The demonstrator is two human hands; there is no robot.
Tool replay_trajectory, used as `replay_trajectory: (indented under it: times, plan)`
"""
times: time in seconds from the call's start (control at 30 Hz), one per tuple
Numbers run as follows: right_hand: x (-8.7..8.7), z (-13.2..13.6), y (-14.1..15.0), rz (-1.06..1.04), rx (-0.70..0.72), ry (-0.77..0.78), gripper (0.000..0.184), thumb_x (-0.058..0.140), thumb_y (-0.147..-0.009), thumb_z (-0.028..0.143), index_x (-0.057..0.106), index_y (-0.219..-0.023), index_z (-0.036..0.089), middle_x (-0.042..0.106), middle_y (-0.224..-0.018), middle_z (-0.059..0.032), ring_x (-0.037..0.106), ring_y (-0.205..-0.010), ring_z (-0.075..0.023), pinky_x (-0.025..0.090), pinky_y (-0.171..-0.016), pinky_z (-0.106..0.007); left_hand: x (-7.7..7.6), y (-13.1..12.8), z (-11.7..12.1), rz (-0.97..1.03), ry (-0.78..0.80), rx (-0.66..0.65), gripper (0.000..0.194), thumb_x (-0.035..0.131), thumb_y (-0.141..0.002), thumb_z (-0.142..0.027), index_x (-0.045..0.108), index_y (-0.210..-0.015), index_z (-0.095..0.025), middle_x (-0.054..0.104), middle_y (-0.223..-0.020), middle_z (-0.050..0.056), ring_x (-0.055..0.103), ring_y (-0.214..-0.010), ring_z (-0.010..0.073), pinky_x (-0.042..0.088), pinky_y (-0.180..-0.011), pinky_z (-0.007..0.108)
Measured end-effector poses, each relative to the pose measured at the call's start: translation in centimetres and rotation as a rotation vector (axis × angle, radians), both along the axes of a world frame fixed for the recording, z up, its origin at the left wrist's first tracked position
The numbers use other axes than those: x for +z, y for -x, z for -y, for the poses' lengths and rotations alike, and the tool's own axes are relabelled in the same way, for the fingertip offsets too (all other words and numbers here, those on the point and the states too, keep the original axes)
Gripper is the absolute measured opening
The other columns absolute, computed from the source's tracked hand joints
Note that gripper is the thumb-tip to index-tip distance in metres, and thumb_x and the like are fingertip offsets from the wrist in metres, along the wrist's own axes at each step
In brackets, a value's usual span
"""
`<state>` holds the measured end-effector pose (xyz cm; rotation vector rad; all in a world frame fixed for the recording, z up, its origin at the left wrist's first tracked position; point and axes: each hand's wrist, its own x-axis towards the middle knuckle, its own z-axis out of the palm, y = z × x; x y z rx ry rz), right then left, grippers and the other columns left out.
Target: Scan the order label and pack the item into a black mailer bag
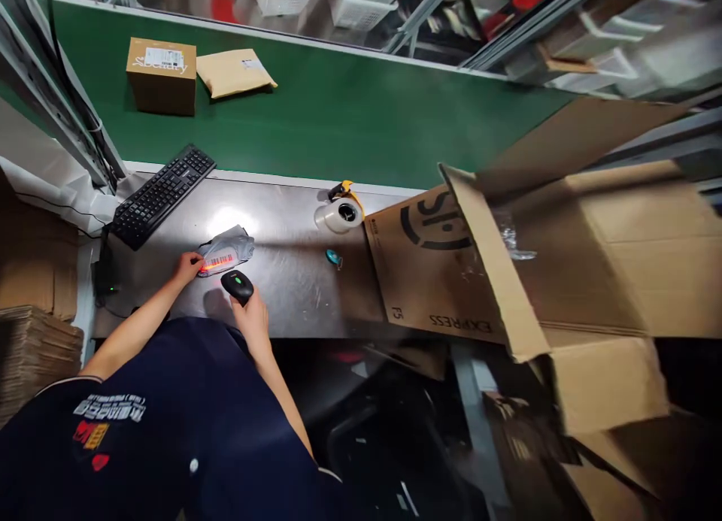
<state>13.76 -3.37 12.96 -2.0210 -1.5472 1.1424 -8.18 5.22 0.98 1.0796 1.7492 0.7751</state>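
A small grey plastic packet [240, 244] with a white barcode label lies on the metal table [282, 288]. Red light falls across the barcode. My left hand [189, 267] pinches the packet's left edge between thumb and fingers. In my right hand [253, 318] is a black barcode scanner [237, 286] with a green light on top, its front pointed at the label from close by. The fingers of my right hand are wrapped round its handle, which is mostly hidden.
A black keyboard [163, 194] lies at the left, a tape dispenser [342, 211] and small blue object [333, 258] right of the packet. A large open cardboard box [434, 258] stands at the right. The green belt [338, 122] behind bears a brown box [162, 85] and padded envelope [234, 74].
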Motion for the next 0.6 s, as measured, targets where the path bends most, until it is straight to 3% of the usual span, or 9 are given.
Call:
replay_trajectory:
  times: [0.27, 0.43, 0.5, 0.6]
  plan:
    - [2.6, 2.5, -2.0, 0.009, 0.044, -0.016, 0.057, 0.059, -0.094, 0.040, 0.052, -0.146, 0.019, 0.074, -0.126, -0.0128, 0.070, -0.118, -0.0348, 0.052, -0.099, -0.046, 0.3, -0.7, 0.7, -0.018, 0.025, 0.020, 0.006, 0.072, -0.073, -0.017, 0.077, -0.074, -0.015, 0.074, -0.072, 0.002, 0.064, -0.073, 0.0182, 0.048, -0.073, 0.030]
    - [3.0, 3.8, -3.7, 0.054, 0.018, 0.013, 0.065, 0.057, -0.092, 0.050, 0.049, -0.149, 0.020, 0.075, -0.127, -0.0145, 0.071, -0.118, -0.0378, 0.054, -0.098, -0.049, 0.4, -1.2, 1.1, -0.015, 0.074, 0.016, 0.007, 0.071, -0.075, -0.019, 0.076, -0.077, -0.015, 0.076, -0.080, 0.004, 0.068, -0.085, 0.0219, 0.053, -0.084, 0.034]
    - [2.2, 3.1, -4.9, 0.059, -0.031, -0.027, 0.066, 0.060, -0.088, 0.052, 0.053, -0.145, 0.020, 0.074, -0.128, -0.0140, 0.070, -0.119, -0.0367, 0.055, -0.098, -0.048, 1.4, -1.5, 1.1, -0.017, 0.070, 0.031, 0.008, 0.069, -0.075, -0.019, 0.075, -0.079, -0.016, 0.076, -0.088, 0.007, 0.069, -0.095, 0.0234, 0.054, -0.093, 0.036]
    - [1.3, 0.1, -7.6, 0.093, -0.089, -0.188, 0.056, 0.059, -0.083, 0.054, 0.064, -0.125, 0.018, 0.076, -0.110, -0.0149, 0.072, -0.105, -0.0355, 0.058, -0.087, -0.046, 5.1, -1.8, 1.7, -0.030, 0.008, 0.094, 0.006, 0.068, -0.074, -0.021, 0.072, -0.077, -0.018, 0.075, -0.093, 0.008, 0.070, -0.101, 0.0251, 0.055, -0.099, 0.040]
